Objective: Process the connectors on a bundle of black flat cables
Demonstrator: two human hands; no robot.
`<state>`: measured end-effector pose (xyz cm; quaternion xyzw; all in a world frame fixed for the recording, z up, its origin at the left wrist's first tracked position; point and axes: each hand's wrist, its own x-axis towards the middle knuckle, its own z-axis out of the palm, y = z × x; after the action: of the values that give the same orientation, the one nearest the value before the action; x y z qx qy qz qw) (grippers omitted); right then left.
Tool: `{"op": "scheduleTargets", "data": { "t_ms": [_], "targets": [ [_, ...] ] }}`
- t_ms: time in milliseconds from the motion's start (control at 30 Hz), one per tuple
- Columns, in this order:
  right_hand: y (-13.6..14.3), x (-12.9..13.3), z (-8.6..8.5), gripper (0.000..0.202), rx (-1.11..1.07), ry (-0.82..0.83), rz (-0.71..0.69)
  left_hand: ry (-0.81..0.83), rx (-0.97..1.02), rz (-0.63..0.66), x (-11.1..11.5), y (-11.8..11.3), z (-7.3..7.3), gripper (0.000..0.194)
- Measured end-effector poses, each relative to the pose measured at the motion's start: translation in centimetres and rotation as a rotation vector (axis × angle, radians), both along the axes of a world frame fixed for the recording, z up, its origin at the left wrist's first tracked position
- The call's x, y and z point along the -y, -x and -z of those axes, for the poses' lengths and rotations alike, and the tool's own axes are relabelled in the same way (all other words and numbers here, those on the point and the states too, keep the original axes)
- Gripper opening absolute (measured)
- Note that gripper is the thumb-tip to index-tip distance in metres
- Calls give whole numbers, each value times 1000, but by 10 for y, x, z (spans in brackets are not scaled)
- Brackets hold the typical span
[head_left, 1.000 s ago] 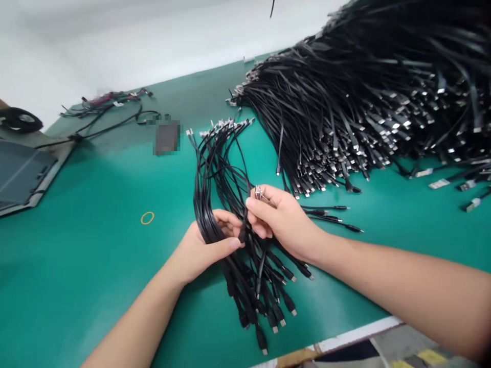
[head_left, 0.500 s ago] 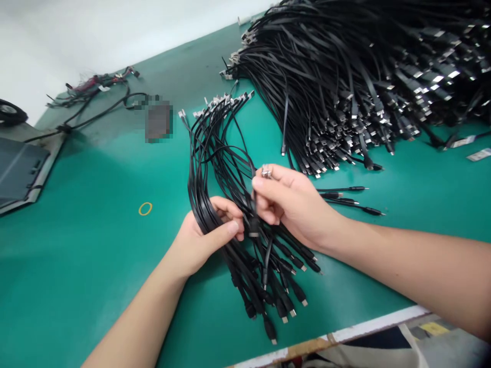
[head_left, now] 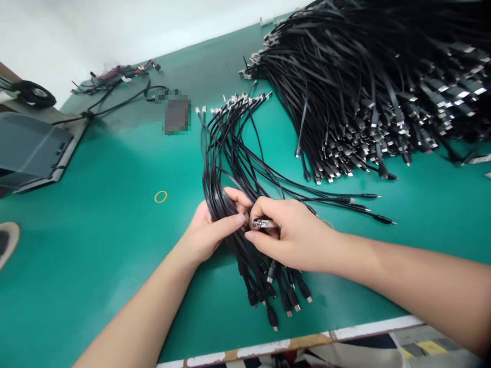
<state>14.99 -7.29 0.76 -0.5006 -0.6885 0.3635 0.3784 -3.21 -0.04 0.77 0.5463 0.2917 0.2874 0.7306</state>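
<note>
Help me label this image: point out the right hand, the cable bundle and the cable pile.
Right hand (head_left: 293, 232): head view, back of the hand.
Cable bundle (head_left: 220, 201): head view, flat cable lengths.
Cable pile (head_left: 347, 76): head view, mid-heap.

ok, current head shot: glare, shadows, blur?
Head view: pale sheen on the green tabletop, lower left, and shadow beneath the bare left hand; head view: bright glints on silver metal plugs, right; head view: large heap of flat black cables dark and soft, upper right; head view: brown-grey pixelated block masks detail.
</note>
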Motion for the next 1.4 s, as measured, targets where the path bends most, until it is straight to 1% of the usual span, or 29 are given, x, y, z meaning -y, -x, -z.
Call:
{"op": "scheduleTargets", "data": {
  "t_ms": [67, 133, 233, 300, 333, 400, 533, 633, 733, 833, 900, 967, 1033, 1133, 1200, 1233, 1267, 1333, 1400],
  "targets": [
    [0, -2, 2, 13, -34, 33, -3, 5, -31, -18, 0, 0, 1, 20],
    [0, -3, 1, 17, -144, 74, 2, 3, -54, -15, 0, 0, 2, 17],
    [0, -5, -3, 25, -487, 181, 7, -29, -65, 16, -1, 0, 3, 16],
    [0, -7, -6, 32, -709, 237, 35, -47, -64, 37, -2, -1, 4, 17],
    [0, -8, -8, 36, -774, 243, 58, -54, -60, 45, -2, -1, 4, 17],
    [-1, -9, -10, 42, -821, 229, 115, -69, -43, 60, -3, 0, 5, 18],
    [-2, -10, -9, 43, -800, 202, 218, -92, -53, 96, -4, 3, 8, 20],
    [-2, -9, -7, 37, -768, 149, 289, -91, -56, 120, -6, 3, 9, 27],
    [-2, -9, -6, 33, -773, 99, 321, -71, -41, 172, -6, 2, 6, 30],
    [-1, -9, -6, 32, -789, 89, 314, -49, -51, 211, -2, -1, 3, 32],
    [1, -9, -5, 31, -795, 110, 284, -63, -95, 210, 1, -2, 0, 32],
    [2, -10, -5, 29, -799, 146, 245, -103, -157, 184, 3, -3, -1, 29],
    [2, -11, -5, 27, -787, 173, 244, -137, -200, 159, 4, -2, -3, 24],
    [-2, -12, -7, 21, -836, 227, 238, -146, -196, 127, 4, -2, -4, 22],
    [-4, -10, -8, 20, -862, 287, 196, -136, -166, 86, 4, -3, -4, 22],
    [-5, -8, -7, 22, -824, 300, 178, -130, -148, 70, 4, -3, -3, 23],
    [-6, -6, -6, 25, -741, 290, 168, -121, -128, 59, 4, -3, -2, 24],
    [-5, -1, -5, 24, -488, 198, 151, -107, -83, 48, 4, -4, 0, 24],
    [-3, 3, -4, 18, -282, 95, 116, -101, -46, 32, 5, -4, 1, 24]
  ]
}}
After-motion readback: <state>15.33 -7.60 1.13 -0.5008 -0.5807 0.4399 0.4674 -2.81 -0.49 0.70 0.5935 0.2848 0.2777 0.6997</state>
